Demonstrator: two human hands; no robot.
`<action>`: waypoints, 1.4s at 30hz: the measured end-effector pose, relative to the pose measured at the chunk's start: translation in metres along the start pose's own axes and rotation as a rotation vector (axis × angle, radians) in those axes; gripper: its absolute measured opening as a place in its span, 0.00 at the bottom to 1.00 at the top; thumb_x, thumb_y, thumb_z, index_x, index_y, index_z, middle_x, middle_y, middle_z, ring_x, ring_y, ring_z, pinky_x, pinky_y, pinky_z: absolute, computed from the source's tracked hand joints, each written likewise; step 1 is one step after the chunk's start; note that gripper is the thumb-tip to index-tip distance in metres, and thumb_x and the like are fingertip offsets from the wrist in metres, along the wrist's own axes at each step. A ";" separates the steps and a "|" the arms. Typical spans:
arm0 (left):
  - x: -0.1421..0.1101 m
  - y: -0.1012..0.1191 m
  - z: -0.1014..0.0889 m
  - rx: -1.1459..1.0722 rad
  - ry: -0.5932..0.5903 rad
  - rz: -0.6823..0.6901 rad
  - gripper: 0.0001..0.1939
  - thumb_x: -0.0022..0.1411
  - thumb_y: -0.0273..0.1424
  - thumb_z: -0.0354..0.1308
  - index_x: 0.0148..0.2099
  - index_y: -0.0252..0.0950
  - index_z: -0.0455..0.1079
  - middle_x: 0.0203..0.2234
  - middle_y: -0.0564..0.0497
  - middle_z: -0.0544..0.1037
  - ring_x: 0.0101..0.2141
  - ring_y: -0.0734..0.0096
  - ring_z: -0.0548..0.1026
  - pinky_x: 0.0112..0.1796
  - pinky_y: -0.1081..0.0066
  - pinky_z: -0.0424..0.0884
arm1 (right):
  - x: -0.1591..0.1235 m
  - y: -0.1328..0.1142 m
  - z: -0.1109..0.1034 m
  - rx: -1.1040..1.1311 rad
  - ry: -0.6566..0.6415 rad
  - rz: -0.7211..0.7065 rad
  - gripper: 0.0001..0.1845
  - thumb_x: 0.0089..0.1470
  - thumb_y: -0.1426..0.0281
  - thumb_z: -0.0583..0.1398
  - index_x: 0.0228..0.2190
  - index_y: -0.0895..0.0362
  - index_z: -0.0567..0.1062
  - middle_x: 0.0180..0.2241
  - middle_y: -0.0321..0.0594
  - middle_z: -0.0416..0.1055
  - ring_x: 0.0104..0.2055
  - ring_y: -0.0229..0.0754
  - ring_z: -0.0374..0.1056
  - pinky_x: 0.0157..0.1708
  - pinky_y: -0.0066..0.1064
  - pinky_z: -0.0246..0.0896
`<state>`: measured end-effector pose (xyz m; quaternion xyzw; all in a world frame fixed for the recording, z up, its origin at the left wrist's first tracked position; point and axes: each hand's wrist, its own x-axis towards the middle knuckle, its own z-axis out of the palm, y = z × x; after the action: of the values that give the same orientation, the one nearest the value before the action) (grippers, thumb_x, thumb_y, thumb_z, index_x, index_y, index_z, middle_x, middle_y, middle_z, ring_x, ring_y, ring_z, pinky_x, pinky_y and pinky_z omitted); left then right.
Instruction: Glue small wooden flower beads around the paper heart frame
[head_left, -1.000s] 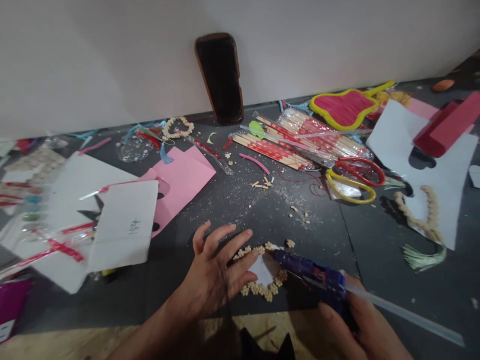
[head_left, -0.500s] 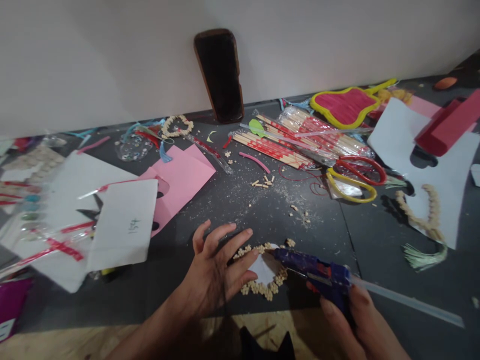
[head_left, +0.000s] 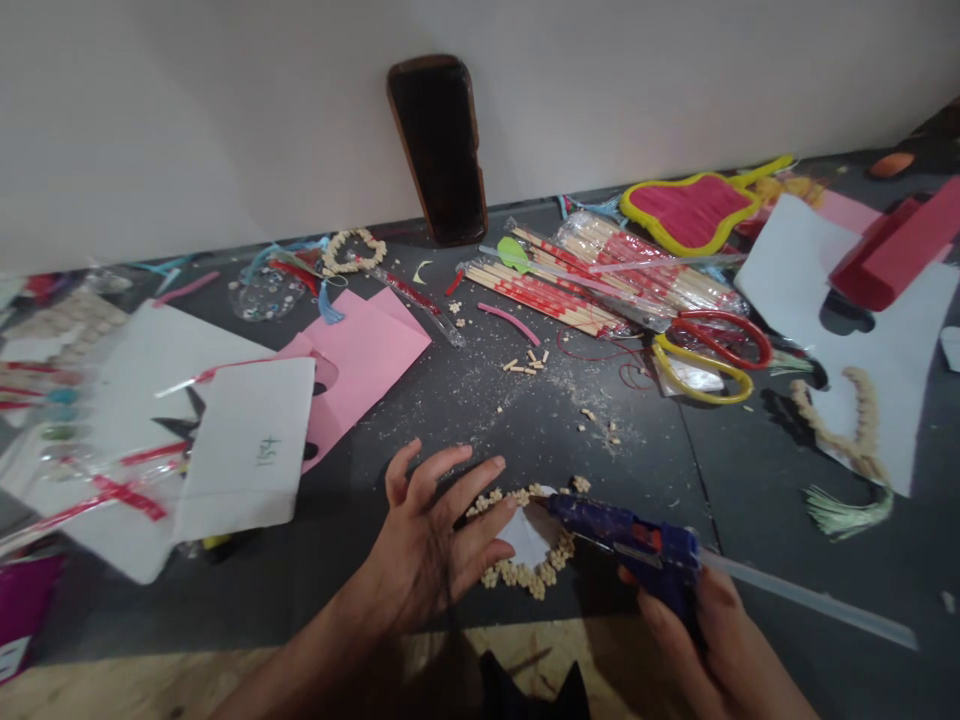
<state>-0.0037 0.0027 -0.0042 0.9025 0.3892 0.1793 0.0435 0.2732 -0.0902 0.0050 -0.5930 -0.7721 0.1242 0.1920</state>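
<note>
My left hand [head_left: 429, 535] lies flat with fingers spread on the dark table [head_left: 465, 420], its fingertips pressing the left side of a heart-shaped ring of small wooden pieces [head_left: 526, 575] around a white paper centre. My right hand [head_left: 712, 645] grips a blue glue gun [head_left: 626, 543] whose nozzle touches the ring's upper edge. A clear glue stick [head_left: 810, 600] pokes out of the gun's back toward the right.
Bundles of red-and-cream sticks [head_left: 570, 285] and red and yellow scissors [head_left: 709, 350] lie behind. Pink paper [head_left: 360, 355] and white sheets [head_left: 247, 450] sit left, a white cut sheet [head_left: 877, 340] right. A dark phone [head_left: 439, 145] leans on the wall.
The glue gun and my right hand have shifted slightly right and down, the nozzle staying at the ring. My left hand has stayed put.
</note>
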 end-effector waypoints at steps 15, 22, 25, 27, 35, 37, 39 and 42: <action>0.001 0.000 -0.002 0.013 -0.014 -0.014 0.11 0.62 0.46 0.59 0.45 0.53 0.74 0.53 0.59 0.72 0.55 0.59 0.61 0.63 0.51 0.42 | 0.000 -0.002 -0.003 0.043 -0.002 0.010 0.16 0.63 0.62 0.50 0.50 0.56 0.63 0.37 0.47 0.76 0.35 0.44 0.76 0.36 0.31 0.73; 0.000 0.000 -0.001 -0.040 0.006 -0.005 0.12 0.62 0.45 0.61 0.46 0.50 0.74 0.53 0.55 0.73 0.56 0.58 0.61 0.62 0.49 0.42 | 0.001 -0.003 -0.008 0.050 0.007 0.027 0.17 0.63 0.62 0.51 0.49 0.57 0.66 0.40 0.48 0.76 0.36 0.44 0.76 0.35 0.31 0.73; 0.001 0.002 -0.003 -0.038 -0.004 -0.020 0.11 0.62 0.45 0.61 0.45 0.50 0.75 0.52 0.56 0.74 0.55 0.59 0.62 0.62 0.50 0.42 | -0.004 0.000 -0.013 0.121 0.008 0.113 0.16 0.62 0.61 0.54 0.48 0.55 0.69 0.41 0.45 0.76 0.40 0.45 0.75 0.38 0.33 0.73; 0.002 0.002 -0.003 -0.039 0.009 -0.030 0.10 0.62 0.45 0.60 0.44 0.50 0.75 0.51 0.57 0.75 0.54 0.60 0.62 0.63 0.52 0.42 | -0.005 0.004 -0.019 0.165 -0.011 0.179 0.15 0.61 0.61 0.55 0.47 0.52 0.71 0.40 0.42 0.77 0.39 0.45 0.75 0.36 0.31 0.73; 0.003 0.000 -0.001 -0.054 0.040 -0.003 0.09 0.63 0.42 0.60 0.44 0.49 0.75 0.51 0.56 0.76 0.54 0.60 0.63 0.63 0.52 0.41 | 0.040 0.047 -0.042 0.192 0.058 0.546 0.15 0.59 0.53 0.54 0.35 0.50 0.71 0.26 0.42 0.75 0.27 0.45 0.73 0.23 0.34 0.67; 0.002 0.000 -0.001 -0.063 0.036 -0.010 0.09 0.62 0.42 0.61 0.45 0.49 0.75 0.51 0.57 0.76 0.54 0.60 0.64 0.62 0.51 0.42 | 0.049 0.054 -0.051 -0.044 0.040 0.522 0.18 0.58 0.50 0.54 0.34 0.50 0.72 0.23 0.44 0.73 0.23 0.47 0.70 0.19 0.37 0.60; 0.002 0.000 -0.001 -0.062 0.029 -0.012 0.10 0.62 0.42 0.61 0.46 0.49 0.74 0.52 0.57 0.75 0.55 0.60 0.63 0.62 0.50 0.42 | 0.054 0.050 -0.058 -0.269 0.069 0.412 0.17 0.58 0.51 0.53 0.33 0.49 0.73 0.24 0.45 0.72 0.23 0.49 0.69 0.19 0.39 0.55; 0.001 0.000 0.000 -0.048 0.039 -0.007 0.10 0.63 0.43 0.60 0.46 0.51 0.74 0.53 0.58 0.74 0.55 0.61 0.63 0.62 0.51 0.42 | 0.061 0.024 -0.056 -0.349 0.197 0.213 0.11 0.60 0.58 0.55 0.35 0.49 0.73 0.32 0.45 0.74 0.35 0.52 0.71 0.32 0.43 0.63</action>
<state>-0.0030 0.0037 -0.0042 0.8961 0.3888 0.2062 0.0581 0.3058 -0.0270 0.0545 -0.7048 -0.6922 -0.0504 0.1468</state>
